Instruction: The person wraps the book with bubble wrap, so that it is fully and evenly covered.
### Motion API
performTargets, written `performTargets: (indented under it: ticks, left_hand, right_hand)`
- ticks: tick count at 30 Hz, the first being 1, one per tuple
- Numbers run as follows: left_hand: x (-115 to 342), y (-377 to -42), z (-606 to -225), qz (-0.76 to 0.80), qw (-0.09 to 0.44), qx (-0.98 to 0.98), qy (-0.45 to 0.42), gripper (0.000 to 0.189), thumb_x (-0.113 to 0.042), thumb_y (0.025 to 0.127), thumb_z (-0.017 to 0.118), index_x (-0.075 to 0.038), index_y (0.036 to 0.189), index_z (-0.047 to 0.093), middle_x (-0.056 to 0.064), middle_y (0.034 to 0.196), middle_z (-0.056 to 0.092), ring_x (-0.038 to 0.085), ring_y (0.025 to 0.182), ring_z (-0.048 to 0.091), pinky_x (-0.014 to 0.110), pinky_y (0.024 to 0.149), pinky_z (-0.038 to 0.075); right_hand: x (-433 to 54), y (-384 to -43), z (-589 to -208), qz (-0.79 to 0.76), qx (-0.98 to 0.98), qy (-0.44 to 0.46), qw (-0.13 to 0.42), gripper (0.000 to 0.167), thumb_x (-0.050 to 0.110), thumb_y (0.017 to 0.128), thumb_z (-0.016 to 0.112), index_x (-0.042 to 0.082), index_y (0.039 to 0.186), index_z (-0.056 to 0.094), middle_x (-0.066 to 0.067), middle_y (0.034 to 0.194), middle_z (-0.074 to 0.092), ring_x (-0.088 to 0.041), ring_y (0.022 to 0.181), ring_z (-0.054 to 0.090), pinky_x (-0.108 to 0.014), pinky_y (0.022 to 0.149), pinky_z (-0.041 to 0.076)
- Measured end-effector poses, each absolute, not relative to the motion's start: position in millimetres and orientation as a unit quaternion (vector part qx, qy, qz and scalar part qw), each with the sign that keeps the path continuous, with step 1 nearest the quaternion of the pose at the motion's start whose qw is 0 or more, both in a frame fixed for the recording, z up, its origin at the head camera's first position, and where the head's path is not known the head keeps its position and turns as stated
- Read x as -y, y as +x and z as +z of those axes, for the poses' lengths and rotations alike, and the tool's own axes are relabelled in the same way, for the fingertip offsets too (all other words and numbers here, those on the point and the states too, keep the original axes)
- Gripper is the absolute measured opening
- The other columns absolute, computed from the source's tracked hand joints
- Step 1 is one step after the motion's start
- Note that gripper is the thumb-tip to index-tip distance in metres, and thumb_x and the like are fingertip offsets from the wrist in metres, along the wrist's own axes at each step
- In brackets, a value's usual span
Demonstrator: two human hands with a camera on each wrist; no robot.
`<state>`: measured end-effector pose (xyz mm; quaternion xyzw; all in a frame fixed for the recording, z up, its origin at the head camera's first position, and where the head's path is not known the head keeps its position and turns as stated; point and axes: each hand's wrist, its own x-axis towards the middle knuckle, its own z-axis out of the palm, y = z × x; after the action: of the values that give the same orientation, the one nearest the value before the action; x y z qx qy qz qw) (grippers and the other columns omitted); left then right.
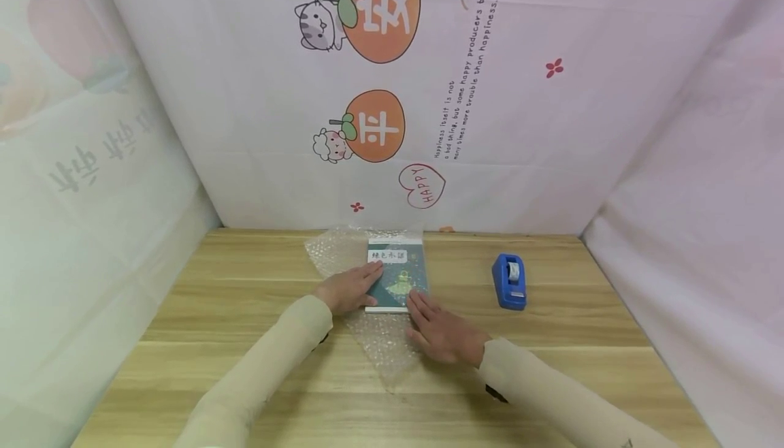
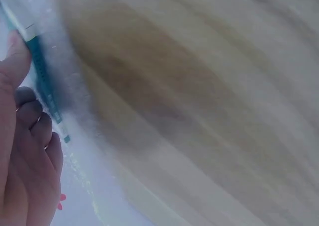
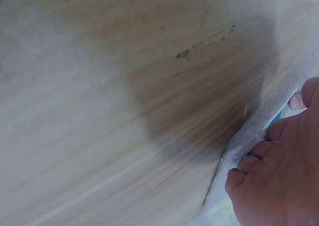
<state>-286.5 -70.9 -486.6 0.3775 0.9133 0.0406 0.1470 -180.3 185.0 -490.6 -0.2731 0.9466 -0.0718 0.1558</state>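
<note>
A green book [image 1: 392,291] with a pale title label and a light figure on its cover lies on a sheet of bubble wrap [image 1: 382,346]. The right part of the cover shows through a flap of the wrap folded over it. My left hand [image 1: 350,289] rests on the book's left side, thumb by the lower corner; the left wrist view shows the book's edge [image 2: 44,81] beside the fingers. My right hand [image 1: 446,332] lies at the lower right of the book, fingertips pressing the wrap there. In the right wrist view, wrap [image 3: 244,141] runs along the fingers.
A blue tape dispenser [image 1: 510,283] with a roll of tape stands on the wooden table [image 1: 551,339], right of the book. Behind the table hangs a white printed cloth [image 1: 508,182], and cloth also covers both sides.
</note>
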Motion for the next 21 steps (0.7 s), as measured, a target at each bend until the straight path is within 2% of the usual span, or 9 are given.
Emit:
performTargets:
  ticks: [7,11,14,18,21]
  left_hand:
    - [68.2,-291.1,-473.8,0.062,0.157,-0.912,0.373,0.081,-0.042,0.104,0.066,-0.001,0.165,0.032,0.014,0.175,0.027,0.032,0.162,0.03,0.045,0.134,0.027]
    - [74.1,-294.1,-467.8,0.094,0.15,-0.911,0.372,0.078,-0.037,0.105,0.066,0.001,0.164,0.032,0.018,0.174,0.028,0.034,0.162,0.03,0.047,0.134,0.026]
    - [83.4,-297.5,-463.4,0.129,0.141,-0.914,0.358,0.079,-0.034,0.106,0.062,0.001,0.166,0.024,0.02,0.175,0.025,0.037,0.162,0.028,0.049,0.134,0.024]
    - [103.7,-303.2,-460.3,0.188,0.141,-0.921,0.312,0.079,-0.036,0.109,0.055,-0.005,0.17,0.015,0.016,0.177,0.02,0.038,0.162,0.026,0.052,0.135,0.021]
    - [122.8,-306.9,-457.7,0.223,0.142,-0.924,0.278,0.077,-0.038,0.11,0.052,-0.008,0.17,0.016,0.015,0.177,0.019,0.039,0.162,0.025,0.055,0.134,0.02]
  right_hand:
    - [-186.7,-181.1,-491.7,-0.071,-0.946,-0.277,0.154,0.068,0.042,0.116,0.028,-0.001,0.168,0.017,-0.018,0.178,0.012,-0.034,0.167,0.011,-0.05,0.135,0.023]
    - [-187.0,-181.5,-491.6,-0.076,-0.944,-0.279,0.158,0.068,0.042,0.116,0.028,-0.001,0.168,0.017,-0.019,0.178,0.011,-0.035,0.167,0.01,-0.05,0.135,0.022]
    - [-187.8,-181.6,-492.5,-0.084,-0.943,-0.278,0.16,0.068,0.041,0.116,0.029,0.0,0.168,0.017,-0.019,0.178,0.01,-0.035,0.167,0.01,-0.051,0.135,0.021]
    - [-188.5,-181.8,-493.7,-0.092,-0.944,-0.272,0.163,0.068,0.043,0.116,0.029,0.002,0.169,0.014,-0.016,0.179,0.008,-0.032,0.167,0.008,-0.05,0.136,0.02]
    - [-188.9,-182.3,-494.4,-0.096,-0.944,-0.268,0.166,0.069,0.044,0.116,0.028,0.003,0.169,0.012,-0.015,0.18,0.007,-0.03,0.168,0.007,-0.049,0.136,0.019]
